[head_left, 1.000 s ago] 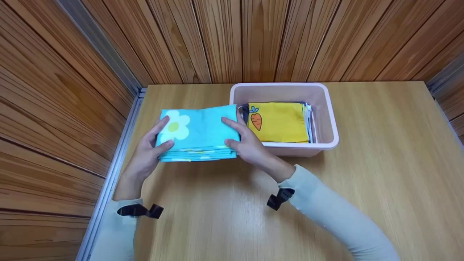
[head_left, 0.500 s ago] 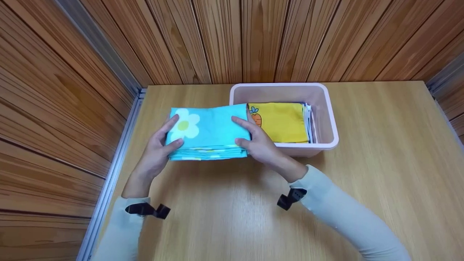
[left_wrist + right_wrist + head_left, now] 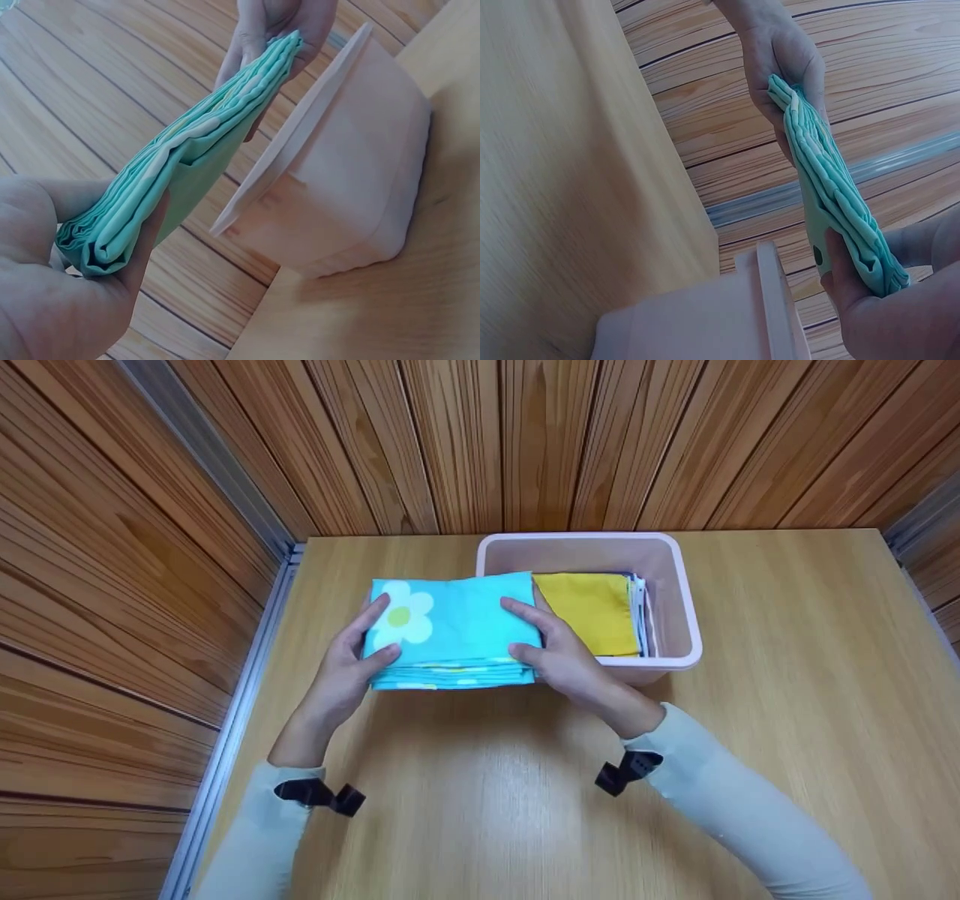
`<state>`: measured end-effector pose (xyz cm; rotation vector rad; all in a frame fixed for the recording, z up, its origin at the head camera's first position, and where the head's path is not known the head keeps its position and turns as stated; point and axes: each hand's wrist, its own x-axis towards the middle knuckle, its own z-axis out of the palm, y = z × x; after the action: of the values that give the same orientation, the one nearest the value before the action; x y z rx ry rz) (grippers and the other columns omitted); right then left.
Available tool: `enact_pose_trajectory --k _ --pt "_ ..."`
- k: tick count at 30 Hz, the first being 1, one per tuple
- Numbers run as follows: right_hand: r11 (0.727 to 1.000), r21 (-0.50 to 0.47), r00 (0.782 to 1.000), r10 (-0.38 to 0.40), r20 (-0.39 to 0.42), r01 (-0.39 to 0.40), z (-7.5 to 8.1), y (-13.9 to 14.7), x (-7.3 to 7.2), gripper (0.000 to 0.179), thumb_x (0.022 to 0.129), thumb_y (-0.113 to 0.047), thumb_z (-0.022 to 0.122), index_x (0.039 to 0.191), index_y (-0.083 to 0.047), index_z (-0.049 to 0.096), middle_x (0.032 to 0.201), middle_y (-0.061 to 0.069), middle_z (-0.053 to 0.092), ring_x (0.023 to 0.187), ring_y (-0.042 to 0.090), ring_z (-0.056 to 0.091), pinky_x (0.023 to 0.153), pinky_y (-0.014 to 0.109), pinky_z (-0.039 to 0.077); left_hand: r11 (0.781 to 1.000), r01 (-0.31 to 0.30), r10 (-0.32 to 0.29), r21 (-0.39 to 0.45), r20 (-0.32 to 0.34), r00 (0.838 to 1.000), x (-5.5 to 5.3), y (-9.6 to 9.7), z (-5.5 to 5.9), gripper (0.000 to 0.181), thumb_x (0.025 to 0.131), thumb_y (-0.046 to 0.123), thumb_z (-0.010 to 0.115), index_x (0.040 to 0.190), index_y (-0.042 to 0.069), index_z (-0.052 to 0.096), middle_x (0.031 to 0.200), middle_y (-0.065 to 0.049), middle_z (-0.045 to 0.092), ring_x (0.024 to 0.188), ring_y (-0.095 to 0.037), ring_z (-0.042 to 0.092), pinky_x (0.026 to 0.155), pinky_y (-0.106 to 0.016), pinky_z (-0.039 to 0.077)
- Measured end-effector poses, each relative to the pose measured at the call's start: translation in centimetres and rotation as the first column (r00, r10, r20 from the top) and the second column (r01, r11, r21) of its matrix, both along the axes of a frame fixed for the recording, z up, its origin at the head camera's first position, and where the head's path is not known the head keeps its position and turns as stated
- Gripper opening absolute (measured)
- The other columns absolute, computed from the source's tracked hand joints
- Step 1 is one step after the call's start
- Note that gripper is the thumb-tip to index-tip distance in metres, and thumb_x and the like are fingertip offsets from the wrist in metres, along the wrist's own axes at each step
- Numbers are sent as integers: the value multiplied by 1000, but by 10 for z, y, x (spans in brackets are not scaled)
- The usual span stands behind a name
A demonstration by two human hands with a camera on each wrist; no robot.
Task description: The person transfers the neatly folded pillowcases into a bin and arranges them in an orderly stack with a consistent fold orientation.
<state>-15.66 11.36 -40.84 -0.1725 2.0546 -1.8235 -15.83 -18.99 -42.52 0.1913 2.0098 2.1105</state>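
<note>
A folded turquoise cloth [image 3: 465, 619] with a white flower print is held level above the table by both hands. My left hand [image 3: 337, 675] grips its left end, and my right hand [image 3: 562, 656] grips the right end, thumbs on top and other fingers partly hidden underneath. Several folded layers show along the cloth's near edge and in both wrist views. The cloth's right part overlaps the left side of a pale pink bin [image 3: 686, 619]. Inside the bin lies a folded yellow cloth [image 3: 592, 611], its left part hidden behind the turquoise cloth and my right hand.
White and dark blue folded edges [image 3: 640, 615] show beside the yellow cloth in the bin. The bin stands on a wooden table [image 3: 795, 675] near the back wood-plank wall [image 3: 536, 442]. A metal rail [image 3: 225, 750] runs along the table's left side.
Both hands have carried the turquoise cloth to the right and slightly away from me. It now covers the carrot print on the yellow cloth. The bin has stayed in place.
</note>
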Motion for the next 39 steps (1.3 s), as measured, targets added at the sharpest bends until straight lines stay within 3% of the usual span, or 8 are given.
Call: enact_pose_trajectory --k 4,8,11,15,26,33,37,39 --pt "1000 14 1000 -8 18 7 2 7 0 62 103 -7 58 159 -25 38 171 -5 3 148 21 19 114 31 36 1000 7 -7 -3 -5 1000 -1 7 1 71 100 5 63 161 16 29 172 6 3 157 -15 0 124 -33 17" --pt "999 -33 998 -3 62 5 4 15 1 62 104 -6 56 159 -25 37 170 -3 0 139 27 35 98 25 50 1000 21 -21 -9 -12 1000 -2 13 2 71 100 5 63 161 16 29 172 6 2 157 -15 -1 124 -33 17" --pt "998 -61 998 3 70 2 5 21 1 62 104 -4 54 160 -24 36 170 -4 -3 136 30 38 90 22 53 999 30 -30 -10 -17 999 -2 17 3 71 100 4 63 161 15 29 172 4 2 157 -15 -1 124 -33 16" --pt "997 -73 999 9 50 -5 7 28 2 61 104 -3 52 160 -22 35 170 -11 -12 143 27 28 91 21 53 999 33 -33 -20 -26 999 -1 23 5 70 100 5 63 161 14 30 172 3 2 157 -15 0 124 -32 16" --pt "997 -75 997 -7 76 13 13 49 5 62 104 0 52 160 -19 34 170 -6 -11 133 32 41 88 24 55 998 59 -59 -16 -31 998 -2 44 7 71 100 6 63 162 14 28 172 2 1 157 -19 1 122 -32 24" --pt "998 -62 998 -11 69 16 12 64 10 62 103 2 51 160 -19 36 169 -11 -16 124 29 48 81 23 56 997 70 -69 13 -27 997 0 62 6 71 100 1 61 161 10 27 172 -1 -1 157 -23 0 122 -36 24" --pt "998 -68 998 -11 57 15 12 73 14 61 104 0 51 160 -17 35 169 -6 -12 133 32 41 85 22 54 997 72 -72 6 -15 997 1 71 6 70 100 2 61 161 11 28 172 -1 -1 157 -23 0 122 -37 24" --pt "998 -54 999 -15 30 17 12 77 16 60 104 0 51 160 -15 35 170 -3 -12 145 31 25 86 20 52 997 72 -72 2 -9 997 2 75 7 70 100 2 61 161 12 29 172 0 -1 157 -22 0 122 -36 24"
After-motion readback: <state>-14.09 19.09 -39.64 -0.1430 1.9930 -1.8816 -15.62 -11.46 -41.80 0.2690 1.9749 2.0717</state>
